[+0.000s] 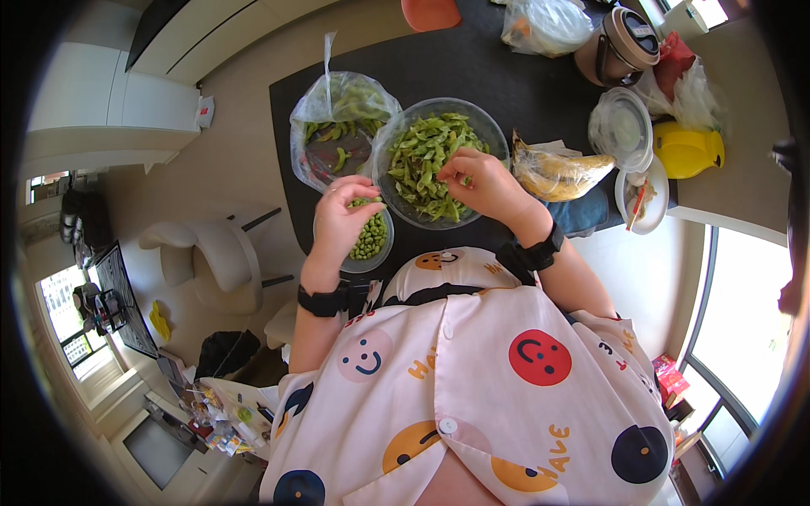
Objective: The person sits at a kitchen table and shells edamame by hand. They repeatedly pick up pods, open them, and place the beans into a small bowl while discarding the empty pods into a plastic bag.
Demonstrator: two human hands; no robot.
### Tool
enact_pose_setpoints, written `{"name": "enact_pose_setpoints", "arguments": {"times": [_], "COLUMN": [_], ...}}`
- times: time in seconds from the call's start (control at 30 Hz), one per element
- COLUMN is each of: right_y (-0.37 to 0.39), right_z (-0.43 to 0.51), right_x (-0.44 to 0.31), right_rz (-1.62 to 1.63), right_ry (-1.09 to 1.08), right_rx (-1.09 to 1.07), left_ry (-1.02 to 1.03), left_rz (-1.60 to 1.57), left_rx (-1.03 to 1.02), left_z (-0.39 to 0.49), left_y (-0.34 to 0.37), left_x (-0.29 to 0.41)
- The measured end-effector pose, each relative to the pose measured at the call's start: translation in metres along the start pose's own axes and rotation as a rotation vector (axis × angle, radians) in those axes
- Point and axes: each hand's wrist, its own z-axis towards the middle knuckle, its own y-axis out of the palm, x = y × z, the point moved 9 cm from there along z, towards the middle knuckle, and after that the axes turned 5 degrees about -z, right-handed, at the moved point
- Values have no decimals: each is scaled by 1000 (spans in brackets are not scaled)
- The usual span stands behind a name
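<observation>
My left hand [345,212] is over a small clear bowl [390,243] of shelled green beans [372,239]. Its thumb and forefinger tips are close together, with a hint of green between them; whether they pinch a bean is unclear. Above a larger clear bowl [497,126] heaped with green bean pods [421,148], my right hand [484,183] has its fingers curled inward. Pale green shows by those fingers, but I cannot tell if it is held. Against the large bowl's left side lies an open clear plastic bag [304,104] with more pods [342,158] inside.
Right of the large bowl lie plastic-wrapped bananas [563,174] on the dark table [481,73]. Farther right are clear plastic lids [623,126], a white dish [658,202] and a yellow object [690,150]. A large insulated flask [617,47] stands behind, near plastic bags [547,25].
</observation>
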Motion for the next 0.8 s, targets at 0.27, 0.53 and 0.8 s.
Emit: {"name": "enact_pose_setpoints", "arguments": {"times": [0.27,0.53,0.8], "right_y": [9,0,-19], "right_z": [9,7,-1], "right_x": [6,-7,-17], "right_rz": [-255,-280,-114], "right_ry": [96,-67,19], "right_rx": [-34,164,252], "left_ry": [130,-210,-280], "left_rz": [340,-656,-768], "left_rx": [122,-134,-225], "left_z": [-4,23,28], "left_y": [-41,38,79], "left_x": [-10,-13,-13]}}
